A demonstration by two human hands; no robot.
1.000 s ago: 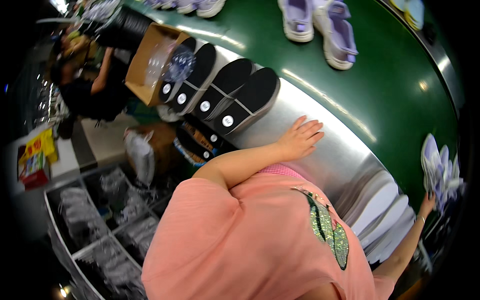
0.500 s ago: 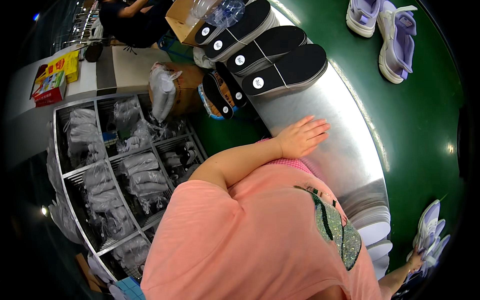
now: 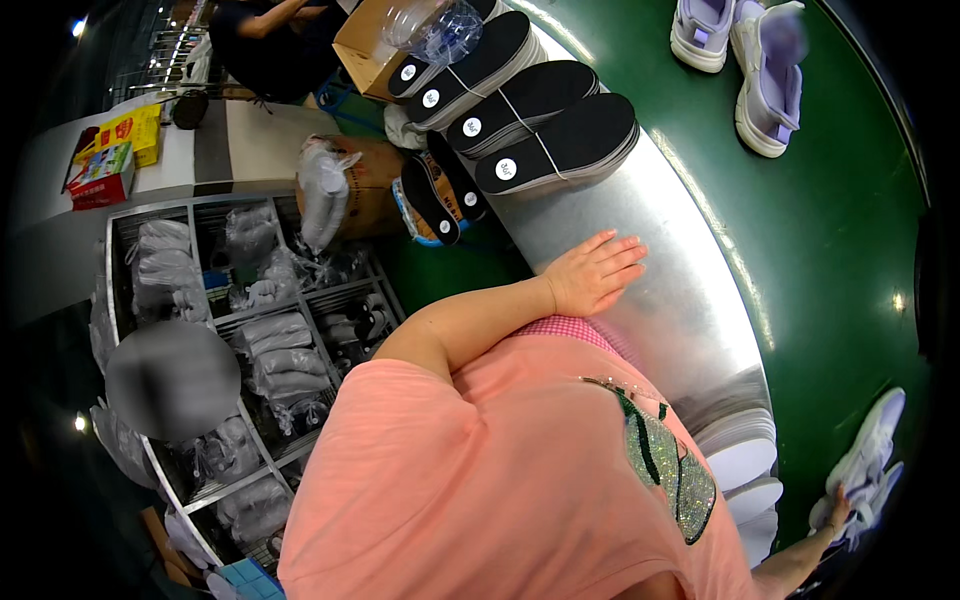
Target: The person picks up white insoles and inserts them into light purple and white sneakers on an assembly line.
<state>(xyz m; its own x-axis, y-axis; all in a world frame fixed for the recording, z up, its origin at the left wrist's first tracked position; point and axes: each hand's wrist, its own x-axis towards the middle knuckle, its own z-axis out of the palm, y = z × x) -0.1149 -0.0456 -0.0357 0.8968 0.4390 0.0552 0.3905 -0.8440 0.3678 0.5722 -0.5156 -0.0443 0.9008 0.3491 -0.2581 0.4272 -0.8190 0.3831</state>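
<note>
My left hand point(image 3: 597, 275) lies flat on the shiny metal table point(image 3: 690, 300), fingers stretched out and holding nothing. Just beyond it are stacks of black insoles point(image 3: 565, 145) with round white labels, bound with thin bands. At the far lower right, my right hand point(image 3: 838, 508) reaches over the green surface point(image 3: 830, 290) and grips white and lavender sneakers point(image 3: 868, 445). Its fingers are small and partly hidden there, and how many shoes they hold is unclear. White insoles point(image 3: 745, 462) are stacked on the table beside my torso, between my two arms.
More lavender sneakers point(image 3: 768, 95) stand on the green surface at the top right. A metal rack point(image 3: 195, 255) of plastic-wrapped bundles fills the left. Clear plastic point(image 3: 435, 30) sits by an open carton point(image 3: 365, 45). Another person point(image 3: 270, 45) is at the upper left.
The view has shifted slightly. My right hand has moved the sneakers a little, and they lie at a different angle. My left hand rests on the table as before.
</note>
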